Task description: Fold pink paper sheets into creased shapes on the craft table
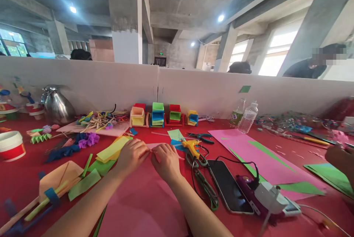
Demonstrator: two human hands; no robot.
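Both my hands rest on a pink sheet of paper [143,200] lying on the red table [22,178]. My left hand [132,156] and my right hand [166,161] sit side by side, fingers curled and pinching the far edge of the pink sheet. A yellow glue gun [191,146] lies just right of my right hand. Yellow and green paper strips [112,150] lie left of my left hand.
A black phone [228,185], a power adapter [269,196] and cables lie at the right. A large pink sheet [262,159] with green strips, two bottles [247,117], several small coloured paper boxes [158,114], a kettle [56,106] and another person's hand [341,159] surround the spot.
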